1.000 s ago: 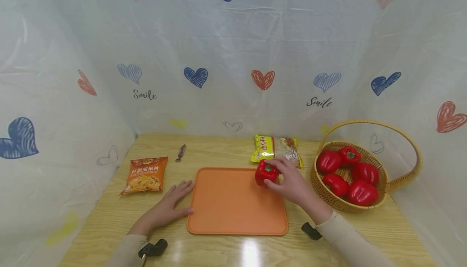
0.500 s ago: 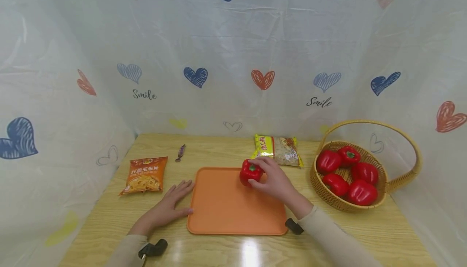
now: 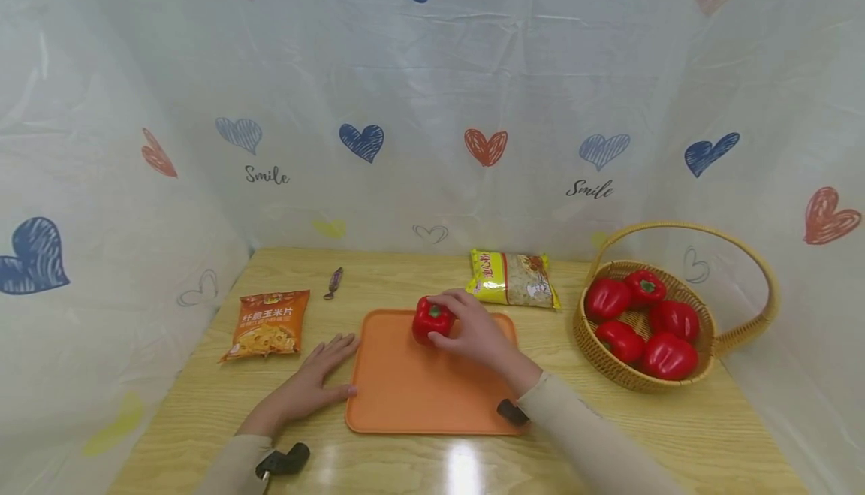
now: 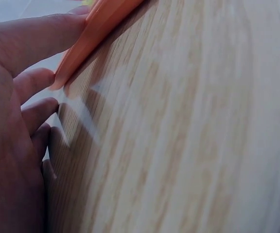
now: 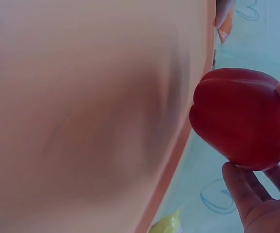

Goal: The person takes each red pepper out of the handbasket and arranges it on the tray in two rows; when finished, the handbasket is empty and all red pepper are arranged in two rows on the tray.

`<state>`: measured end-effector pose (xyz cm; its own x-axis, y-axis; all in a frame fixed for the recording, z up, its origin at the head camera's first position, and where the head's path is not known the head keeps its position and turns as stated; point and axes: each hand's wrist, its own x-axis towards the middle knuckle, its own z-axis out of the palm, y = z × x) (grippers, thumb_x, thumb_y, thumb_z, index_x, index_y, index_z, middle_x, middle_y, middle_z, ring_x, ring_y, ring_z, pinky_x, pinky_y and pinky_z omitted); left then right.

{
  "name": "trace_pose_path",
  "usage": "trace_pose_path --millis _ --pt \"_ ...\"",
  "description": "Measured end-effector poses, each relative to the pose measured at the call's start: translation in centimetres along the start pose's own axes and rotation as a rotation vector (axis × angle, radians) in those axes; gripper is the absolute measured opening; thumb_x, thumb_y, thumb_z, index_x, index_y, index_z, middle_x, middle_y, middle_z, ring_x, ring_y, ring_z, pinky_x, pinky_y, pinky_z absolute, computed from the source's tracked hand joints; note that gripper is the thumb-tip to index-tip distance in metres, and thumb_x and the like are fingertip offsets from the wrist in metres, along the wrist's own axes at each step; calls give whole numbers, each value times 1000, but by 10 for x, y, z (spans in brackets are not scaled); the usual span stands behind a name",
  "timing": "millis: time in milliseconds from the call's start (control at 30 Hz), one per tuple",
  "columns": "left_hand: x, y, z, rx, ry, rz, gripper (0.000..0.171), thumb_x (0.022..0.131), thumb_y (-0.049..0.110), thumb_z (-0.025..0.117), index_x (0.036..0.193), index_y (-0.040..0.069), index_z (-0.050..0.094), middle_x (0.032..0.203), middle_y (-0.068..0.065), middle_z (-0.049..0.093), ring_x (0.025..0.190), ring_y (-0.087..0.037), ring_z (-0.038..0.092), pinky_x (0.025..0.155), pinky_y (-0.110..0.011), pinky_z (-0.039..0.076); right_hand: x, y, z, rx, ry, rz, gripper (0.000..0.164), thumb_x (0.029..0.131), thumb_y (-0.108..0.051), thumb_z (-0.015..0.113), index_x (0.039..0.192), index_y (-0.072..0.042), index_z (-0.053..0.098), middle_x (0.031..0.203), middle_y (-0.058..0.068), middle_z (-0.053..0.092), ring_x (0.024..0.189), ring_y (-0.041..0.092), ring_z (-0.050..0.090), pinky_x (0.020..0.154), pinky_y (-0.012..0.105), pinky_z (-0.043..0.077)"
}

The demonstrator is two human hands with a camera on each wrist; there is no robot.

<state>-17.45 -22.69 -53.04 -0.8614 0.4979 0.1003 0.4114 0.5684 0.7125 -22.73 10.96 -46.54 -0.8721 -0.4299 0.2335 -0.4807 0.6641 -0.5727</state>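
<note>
My right hand [image 3: 473, 333] grips a red bell pepper [image 3: 432, 321] by its side, thumb and fingers around it, green stem facing up. In the right wrist view the pepper [image 5: 242, 116] hangs over the orange tray [image 5: 154, 204], with a shadow on the tray beneath it. The tray [image 3: 426, 405] lies flat on the wooden table. At its left edge my left hand [image 3: 307, 382] rests with fingers spread, the thumb touching the rim. The left wrist view shows thumb and a fingertip of that hand [image 4: 13, 73] against the tray's side [image 4: 96, 29].
A wicker basket [image 3: 608, 371] with a tall handle holds several red peppers [image 3: 669, 356] at the right. Behind the tray lies a yellow and clear food packet [image 3: 516, 279]. An orange snack bag [image 3: 269, 326] and a small purple wrapped candy [image 3: 334, 283] lie at the left.
My right hand has carried the bell pepper leftward over the tray, from its right corner to about the middle of its far side. The left hand has stayed in place.
</note>
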Motion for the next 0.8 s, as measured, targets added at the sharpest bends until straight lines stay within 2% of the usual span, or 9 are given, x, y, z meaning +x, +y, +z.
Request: trace_pose_path --millis 233,633,800 --pt "-1 -2 -1 -4 -17 -29 81 93 39 73 158 9 37 165 -15 28 154 -41 14 116 -11 -13 14 -4 17 17 -3 -35 56 87 -28 81 138 -18 62 136 7 55 123 28 55 95 43 57" --pt "0 -1 -2 -8 -18 -36 80 93 39 73 158 10 38 165 -14 29 154 -40 14 116 -11 -12 35 -18 38 16 -32 -65 55 89 -29 78 140 -17 60 139 8 53 125 27 53 98 41 56" --pt "0 -1 -2 -8 -17 -41 79 93 39 73 158 10 38 165 -14 29 154 -40 14 118 -15 -12 41 -22 47 6 -36 -72 55 89 -30 79 140 -19 60 139 7 53 125 26 53 98 39 56"
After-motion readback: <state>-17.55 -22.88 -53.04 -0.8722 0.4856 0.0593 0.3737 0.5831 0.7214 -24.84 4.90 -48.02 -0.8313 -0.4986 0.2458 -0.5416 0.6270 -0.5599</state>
